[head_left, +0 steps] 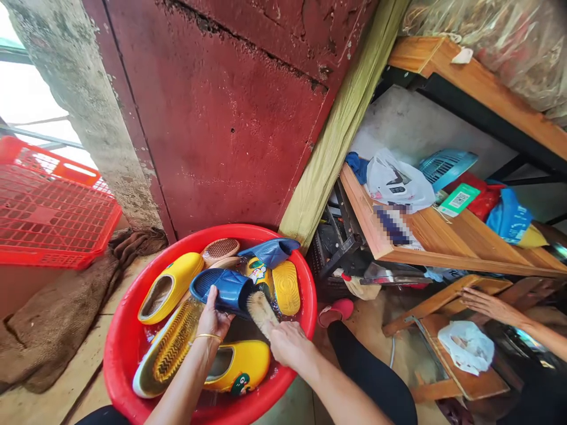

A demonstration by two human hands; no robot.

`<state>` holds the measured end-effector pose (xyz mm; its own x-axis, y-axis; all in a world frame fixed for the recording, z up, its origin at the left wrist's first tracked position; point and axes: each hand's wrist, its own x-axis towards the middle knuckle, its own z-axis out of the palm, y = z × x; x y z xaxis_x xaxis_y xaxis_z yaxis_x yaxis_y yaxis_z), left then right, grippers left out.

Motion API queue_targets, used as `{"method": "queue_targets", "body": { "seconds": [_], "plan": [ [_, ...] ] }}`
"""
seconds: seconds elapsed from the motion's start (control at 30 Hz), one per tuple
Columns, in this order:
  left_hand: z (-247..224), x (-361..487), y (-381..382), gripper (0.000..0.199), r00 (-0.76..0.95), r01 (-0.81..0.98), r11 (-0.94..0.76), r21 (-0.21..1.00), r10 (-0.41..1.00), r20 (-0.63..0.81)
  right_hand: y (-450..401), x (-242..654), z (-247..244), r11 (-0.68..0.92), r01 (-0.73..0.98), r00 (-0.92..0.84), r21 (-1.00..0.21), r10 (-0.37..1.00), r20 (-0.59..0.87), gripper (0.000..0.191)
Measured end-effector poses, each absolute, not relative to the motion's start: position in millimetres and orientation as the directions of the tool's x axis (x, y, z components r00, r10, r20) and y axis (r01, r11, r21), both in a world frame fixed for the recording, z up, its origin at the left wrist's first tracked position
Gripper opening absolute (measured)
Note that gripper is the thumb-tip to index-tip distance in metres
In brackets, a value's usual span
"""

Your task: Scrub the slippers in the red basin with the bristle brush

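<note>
A round red tub holds water and several slippers. My left hand, with a thin bangle at the wrist, grips a navy blue slipper by its side. In my right hand is a scrubbing brush, its pale head touching the toe end of that slipper. Around them lie a yellow slipper, an upturned shoe with a ribbed sole, a yellow slipper with a green patch, an upturned yellow sole and another blue slipper.
A maroon door stands behind the tub. At left is a red plastic crate above brown sacking. Wooden shelves with bags stand at right. Another person's hand reaches over a wooden chair. A pink shoe lies nearby.
</note>
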<state>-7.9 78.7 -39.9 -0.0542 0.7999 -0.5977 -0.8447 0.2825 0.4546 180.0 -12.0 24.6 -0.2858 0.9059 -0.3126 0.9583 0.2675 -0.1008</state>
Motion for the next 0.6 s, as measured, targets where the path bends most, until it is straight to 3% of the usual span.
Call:
{"method": "queue_targets", "body": {
  "seconds": [0.1,0.2,0.47,0.6],
  "plan": [
    [-40.7,-6.1,78.1,0.033,-0.047,-0.826,0.309,0.472,0.797,-0.603,5.3,154.5,20.7,0.329,0.940,-0.340,-0.087,0.892,-0.299,0.053],
    [-39.7,-4.5,77.8,0.031,-0.026,-0.822,0.318,0.473,0.807,-0.589,22.3,134.5,26.7,0.362,0.925,-0.381,-0.119,0.881,-0.280,0.045],
    [-39.0,-8.1,79.0,0.030,-0.049,-0.860,0.255,0.443,0.822,-0.567,-13.5,165.8,27.8,0.215,0.976,-0.217,-0.044,0.917,-0.335,0.052],
    [-38.5,-6.4,79.0,0.030,-0.053,-0.864,0.240,0.443,0.832,-0.553,-37.9,183.3,38.6,0.229,0.972,-0.225,-0.045,0.870,-0.438,0.045]
  ]
}}
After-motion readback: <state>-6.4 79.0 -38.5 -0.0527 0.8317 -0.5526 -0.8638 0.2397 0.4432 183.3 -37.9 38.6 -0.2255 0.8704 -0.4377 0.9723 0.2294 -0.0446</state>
